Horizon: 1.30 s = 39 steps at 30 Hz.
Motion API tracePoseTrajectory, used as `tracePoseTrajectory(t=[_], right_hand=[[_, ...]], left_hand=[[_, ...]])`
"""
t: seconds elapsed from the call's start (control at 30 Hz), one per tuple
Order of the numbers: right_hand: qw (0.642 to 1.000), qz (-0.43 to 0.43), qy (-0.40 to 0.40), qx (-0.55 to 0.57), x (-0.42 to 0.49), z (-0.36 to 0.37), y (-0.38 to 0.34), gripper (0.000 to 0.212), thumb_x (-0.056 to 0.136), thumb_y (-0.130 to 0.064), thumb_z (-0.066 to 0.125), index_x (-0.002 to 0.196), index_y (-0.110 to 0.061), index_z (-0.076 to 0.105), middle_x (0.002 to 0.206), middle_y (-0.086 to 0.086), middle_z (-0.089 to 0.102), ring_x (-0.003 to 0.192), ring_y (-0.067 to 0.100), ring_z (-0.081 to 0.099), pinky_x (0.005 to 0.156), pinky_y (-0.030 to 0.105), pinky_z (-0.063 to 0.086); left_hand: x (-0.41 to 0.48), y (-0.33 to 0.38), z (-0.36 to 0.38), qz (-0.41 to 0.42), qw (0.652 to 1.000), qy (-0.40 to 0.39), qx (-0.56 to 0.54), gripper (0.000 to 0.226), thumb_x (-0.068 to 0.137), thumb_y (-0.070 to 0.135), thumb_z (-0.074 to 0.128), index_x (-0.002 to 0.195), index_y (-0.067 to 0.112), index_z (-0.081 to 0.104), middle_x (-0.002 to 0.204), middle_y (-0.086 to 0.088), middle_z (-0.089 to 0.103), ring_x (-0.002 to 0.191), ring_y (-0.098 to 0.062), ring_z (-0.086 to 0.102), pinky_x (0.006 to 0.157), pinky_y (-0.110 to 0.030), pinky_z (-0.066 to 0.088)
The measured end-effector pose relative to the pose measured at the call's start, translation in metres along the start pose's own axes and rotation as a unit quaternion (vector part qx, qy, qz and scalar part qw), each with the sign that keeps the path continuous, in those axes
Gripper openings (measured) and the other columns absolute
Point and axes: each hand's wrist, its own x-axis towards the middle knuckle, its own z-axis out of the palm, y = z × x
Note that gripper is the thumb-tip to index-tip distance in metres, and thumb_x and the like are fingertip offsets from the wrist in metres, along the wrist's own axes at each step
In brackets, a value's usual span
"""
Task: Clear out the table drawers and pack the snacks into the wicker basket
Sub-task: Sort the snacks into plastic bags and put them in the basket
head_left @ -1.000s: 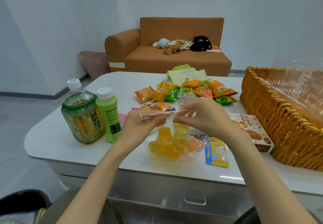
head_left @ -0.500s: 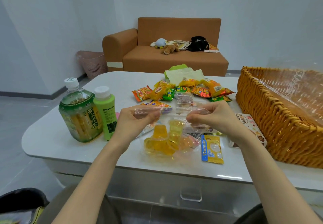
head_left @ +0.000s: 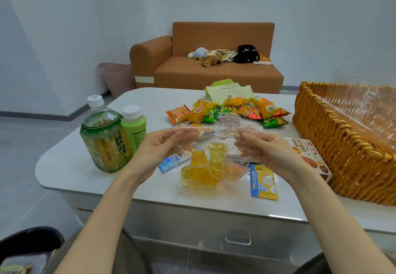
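Here, my left grip (head_left: 162, 145) and right grip (head_left: 263, 147) each pinch one end of the mouth of the clear bag of yellow jelly cups (head_left: 205, 173), pulled wide between them, while the cups sag below onto the desk (head_left: 70, 166), left of the wicker basket (head_left: 334, 145).

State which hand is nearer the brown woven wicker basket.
Right. The right hand is just left of the brown woven wicker basket; the left hand is farther off, beside the light green plastic bottle.
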Motion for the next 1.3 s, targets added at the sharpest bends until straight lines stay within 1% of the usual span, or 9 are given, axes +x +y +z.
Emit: tracePoseTrajectory(t=[0.13, 0.3, 0.43, 0.57, 0.7, 0.87, 1.0, 1.23, 1.3], right_hand=[[0.999, -0.026, -0.008, -0.039, -0.001, -0.004, -0.002, 0.031, 0.080, -0.021, 0.063, 0.108, -0.009, 0.069, 0.102, 0.010, 0.074, 0.093, 0.018, 0.071, 0.080, 0.027, 0.058], [0.989, -0.078, -0.028, -0.119, -0.006, -0.003, -0.006, 0.029, 0.086, -0.026, 0.061, 0.113, -0.018, 0.066, 0.110, -0.002, 0.072, 0.102, 0.016, 0.069, 0.089, 0.031, 0.055], [0.984, -0.114, 0.016, -0.135, -0.006, 0.006, -0.005, 0.038, 0.077, -0.038, 0.067, 0.109, -0.019, 0.064, 0.105, -0.003, 0.073, 0.094, 0.017, 0.071, 0.084, 0.031, 0.055], [0.984, -0.130, 0.038, -0.114, -0.006, 0.009, -0.004, 0.032, 0.091, -0.039, 0.053, 0.100, -0.012, 0.068, 0.097, 0.000, 0.075, 0.087, 0.016, 0.072, 0.075, 0.022, 0.057], [0.967, -0.203, 0.109, -0.110, -0.005, 0.010, -0.001, 0.022, 0.087, -0.029, 0.062, 0.088, -0.008, 0.072, 0.082, 0.005, 0.075, 0.072, 0.019, 0.073, 0.070, 0.022, 0.056], [0.958, -0.219, 0.164, -0.084, -0.003, 0.014, 0.002, 0.017, 0.083, -0.025, 0.069, 0.073, -0.012, 0.071, 0.063, -0.004, 0.072, 0.061, 0.004, 0.068, 0.061, 0.011, 0.050], [0.968, -0.194, 0.130, -0.087, -0.005, 0.008, 0.001, 0.021, 0.084, -0.033, 0.063, 0.082, -0.015, 0.073, 0.075, 0.000, 0.075, 0.070, 0.010, 0.071, 0.063, 0.015, 0.054], [0.946, -0.240, 0.191, -0.109, -0.002, 0.014, 0.007, 0.020, 0.092, -0.024, 0.060, 0.079, -0.014, 0.070, 0.059, -0.010, 0.066, 0.056, -0.001, 0.060, 0.056, 0.012, 0.047], [0.942, -0.243, 0.157, -0.170, -0.002, 0.011, 0.004, 0.012, 0.092, -0.026, 0.059, 0.093, -0.019, 0.069, 0.076, -0.011, 0.072, 0.072, 0.002, 0.066, 0.066, 0.019, 0.052]], left_hand=[[0.002, -0.003, 0.005, -0.026, 0.997, 0.017, -0.072, 0.025, 0.095, 0.015, 0.049, 0.114, 0.005, 0.063, 0.102, -0.008, 0.074, 0.095, -0.016, 0.071, 0.078, -0.021, 0.056], [0.004, 0.000, 0.006, -0.020, 0.998, 0.030, -0.051, 0.020, 0.095, 0.013, 0.052, 0.109, 0.011, 0.066, 0.106, -0.008, 0.073, 0.097, -0.019, 0.070, 0.081, -0.026, 0.058], [0.004, -0.001, 0.011, 0.009, 0.999, 0.033, -0.013, 0.041, 0.076, 0.023, 0.071, 0.117, 0.019, 0.064, 0.107, -0.003, 0.073, 0.100, -0.019, 0.069, 0.086, -0.033, 0.056], [0.005, -0.002, 0.025, 0.022, 0.998, 0.055, -0.010, 0.029, 0.078, 0.030, 0.067, 0.103, 0.016, 0.073, 0.099, -0.001, 0.075, 0.097, -0.018, 0.070, 0.082, -0.026, 0.057], [0.007, -0.005, 0.030, 0.020, 0.996, 0.075, -0.033, 0.026, 0.090, 0.028, 0.057, 0.101, 0.011, 0.073, 0.097, -0.004, 0.075, 0.093, -0.017, 0.071, 0.079, -0.025, 0.057], [0.011, -0.005, 0.031, -0.011, 0.991, 0.099, -0.085, 0.021, 0.090, 0.025, 0.058, 0.085, 0.018, 0.077, 0.090, -0.006, 0.076, 0.085, -0.018, 0.073, 0.082, -0.028, 0.057], [0.011, -0.003, 0.029, -0.016, 0.994, 0.079, -0.077, 0.034, 0.086, 0.036, 0.055, 0.098, 0.011, 0.072, 0.098, -0.008, 0.074, 0.092, -0.021, 0.072, 0.086, -0.032, 0.056], [0.007, -0.004, 0.032, -0.010, 0.995, 0.084, -0.056, 0.030, 0.096, 0.031, 0.047, 0.095, 0.011, 0.070, 0.093, -0.006, 0.075, 0.087, -0.020, 0.073, 0.076, -0.024, 0.058], [0.004, -0.002, 0.031, -0.006, 0.996, 0.081, -0.037, 0.027, 0.095, 0.029, 0.050, 0.097, 0.012, 0.071, 0.092, -0.003, 0.076, 0.086, -0.018, 0.073, 0.073, -0.021, 0.057]])
